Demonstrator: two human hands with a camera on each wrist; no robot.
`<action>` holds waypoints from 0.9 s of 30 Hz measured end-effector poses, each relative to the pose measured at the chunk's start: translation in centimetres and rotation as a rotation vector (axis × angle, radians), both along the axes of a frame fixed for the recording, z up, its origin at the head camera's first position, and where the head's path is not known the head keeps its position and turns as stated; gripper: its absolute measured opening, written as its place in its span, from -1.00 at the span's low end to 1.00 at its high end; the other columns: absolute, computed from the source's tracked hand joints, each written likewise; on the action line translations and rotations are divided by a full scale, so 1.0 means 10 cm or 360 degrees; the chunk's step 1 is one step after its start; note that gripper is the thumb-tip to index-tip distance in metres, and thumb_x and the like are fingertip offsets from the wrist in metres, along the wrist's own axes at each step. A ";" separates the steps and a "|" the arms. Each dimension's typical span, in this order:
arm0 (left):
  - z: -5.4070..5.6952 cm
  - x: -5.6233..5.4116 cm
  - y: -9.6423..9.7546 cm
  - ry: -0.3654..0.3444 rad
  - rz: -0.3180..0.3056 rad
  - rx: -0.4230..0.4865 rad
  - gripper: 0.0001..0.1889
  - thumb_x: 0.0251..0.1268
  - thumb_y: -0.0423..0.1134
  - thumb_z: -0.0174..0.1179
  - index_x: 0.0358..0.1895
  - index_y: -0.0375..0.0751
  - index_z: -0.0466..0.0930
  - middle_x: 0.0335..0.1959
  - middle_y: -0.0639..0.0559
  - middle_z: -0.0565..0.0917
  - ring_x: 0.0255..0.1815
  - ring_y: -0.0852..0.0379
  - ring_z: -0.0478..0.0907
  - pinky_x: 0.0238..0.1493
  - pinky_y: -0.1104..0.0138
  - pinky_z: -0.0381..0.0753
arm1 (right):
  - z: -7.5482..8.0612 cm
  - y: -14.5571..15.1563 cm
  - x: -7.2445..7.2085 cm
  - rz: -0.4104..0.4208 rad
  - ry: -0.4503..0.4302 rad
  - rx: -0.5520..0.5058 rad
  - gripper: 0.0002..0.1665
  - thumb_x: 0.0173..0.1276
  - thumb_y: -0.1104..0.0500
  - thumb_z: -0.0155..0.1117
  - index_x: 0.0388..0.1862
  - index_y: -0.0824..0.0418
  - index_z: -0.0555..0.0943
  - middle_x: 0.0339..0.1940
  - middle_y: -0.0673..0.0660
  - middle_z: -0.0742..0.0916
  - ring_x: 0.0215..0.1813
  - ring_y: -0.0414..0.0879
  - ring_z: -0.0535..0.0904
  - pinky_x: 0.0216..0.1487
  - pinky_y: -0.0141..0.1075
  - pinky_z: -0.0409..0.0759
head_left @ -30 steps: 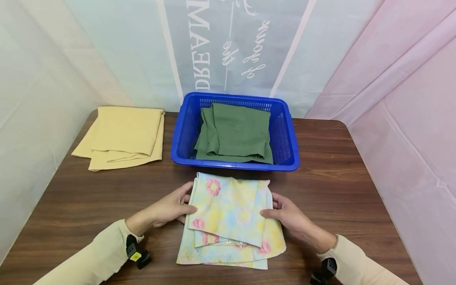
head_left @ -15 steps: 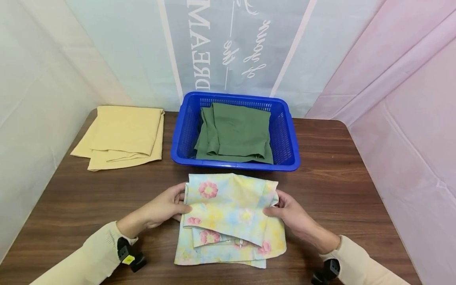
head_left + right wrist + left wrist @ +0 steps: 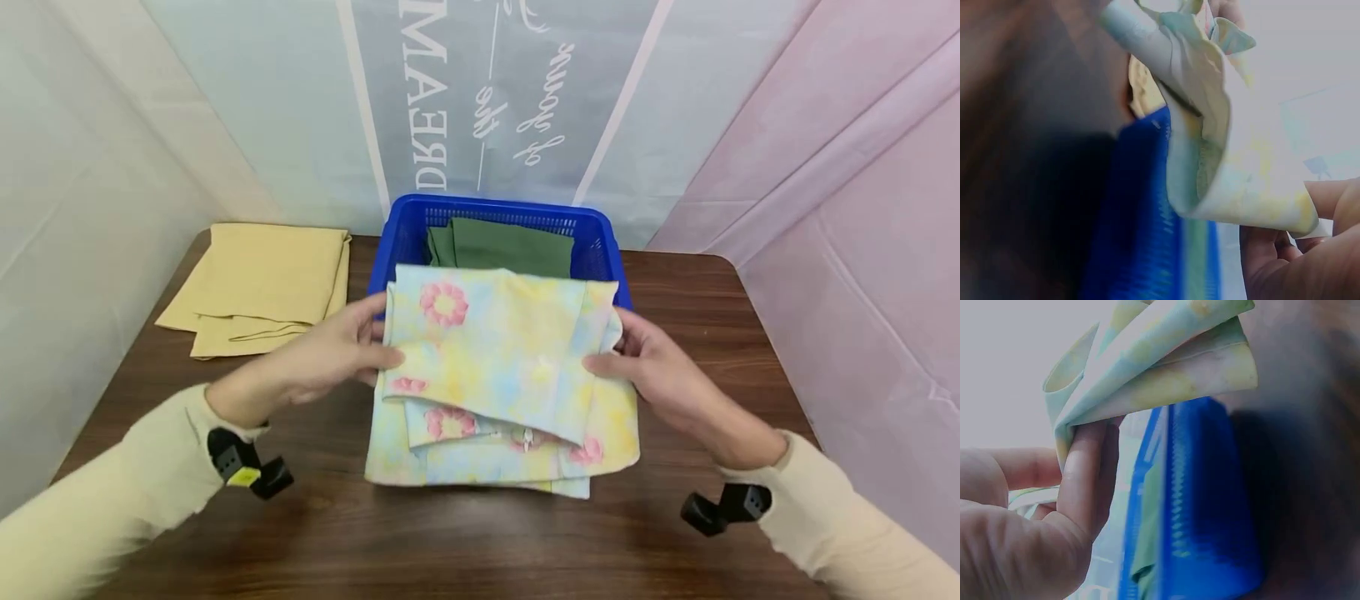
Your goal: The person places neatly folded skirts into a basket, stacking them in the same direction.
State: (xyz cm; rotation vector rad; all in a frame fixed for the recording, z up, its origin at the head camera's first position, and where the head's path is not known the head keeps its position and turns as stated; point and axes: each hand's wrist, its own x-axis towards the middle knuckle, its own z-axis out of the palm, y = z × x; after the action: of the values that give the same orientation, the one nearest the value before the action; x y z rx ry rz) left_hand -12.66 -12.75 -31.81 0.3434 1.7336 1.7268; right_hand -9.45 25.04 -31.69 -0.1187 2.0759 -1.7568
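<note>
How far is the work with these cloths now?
Looks done: the green cloth lies folded in the basket. In hand: the left hand and right hand hold the folded flowered cloth above the table. Remaining, probably: placing that cloth, then perhaps the yellow cloth, folded beside the basket.
</note>
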 end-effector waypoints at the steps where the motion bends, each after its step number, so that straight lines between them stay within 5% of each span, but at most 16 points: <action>1: 0.06 -0.07 0.02 0.0012 0.0028 -0.0039 -0.26 0.41 -0.63 0.00 0.59 -0.34 -0.07 0.16 -0.50 0.54 -0.02 -0.21 0.71 -0.04 -0.05 0.72 | 0.06 0.00 -0.07 -0.0005 0.0015 0.0019 -0.42 0.49 0.37 0.20 0.42 0.30 0.29 -0.17 0.09 0.77 -0.18 -0.09 0.75 -0.21 -0.22 0.76; 7: 0.38 -0.50 0.18 0.0082 0.0166 -0.0277 -0.38 0.48 -0.56 0.00 0.53 -0.35 0.05 0.18 -0.41 0.57 0.00 -0.15 0.71 -0.01 0.02 0.73 | 0.29 0.00 -0.52 -0.0046 0.0075 0.0089 -0.45 0.51 0.36 0.18 0.40 0.34 0.28 -0.25 0.02 0.77 -0.23 -0.15 0.75 -0.24 -0.27 0.74; 12: 0.48 -0.86 0.32 0.0144 0.0196 -0.0457 -0.45 0.54 -0.49 -0.01 0.50 -0.36 0.08 0.22 -0.35 0.55 0.08 -0.14 0.65 0.08 0.03 0.69 | 0.35 0.01 -0.90 -0.0113 0.0046 0.0211 -0.40 0.53 0.34 0.17 0.46 0.37 0.23 -0.25 -0.07 0.75 -0.20 -0.23 0.72 -0.19 -0.34 0.72; 20: 0.25 -1.38 0.53 0.0292 0.0316 -0.0685 -0.45 0.50 -0.48 0.02 0.49 -0.39 0.16 0.22 -0.32 0.50 0.10 -0.17 0.61 0.09 0.06 0.69 | 0.22 -0.03 -1.41 -0.0189 0.0000 0.0360 -0.34 0.55 0.27 0.16 0.53 0.37 0.22 0.02 0.10 0.67 -0.14 -0.23 0.70 -0.11 -0.36 0.70; 27: 0.00 -1.54 0.59 0.0471 0.0219 -0.0969 -0.39 0.45 -0.51 0.02 0.52 -0.47 0.10 0.21 -0.40 0.45 0.09 -0.23 0.59 0.06 0.05 0.71 | -0.07 -0.08 -1.64 -0.0176 -0.0084 0.0624 -0.35 0.56 0.24 0.17 0.52 0.38 0.24 0.10 0.26 0.61 -0.31 -0.24 0.62 -0.25 -0.36 0.65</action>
State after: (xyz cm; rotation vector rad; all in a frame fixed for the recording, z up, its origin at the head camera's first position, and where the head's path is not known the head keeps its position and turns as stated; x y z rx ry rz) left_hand -28.05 -6.81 -31.81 0.2118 2.4405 1.1869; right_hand -25.88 24.27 -32.38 0.1578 2.3796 -1.3587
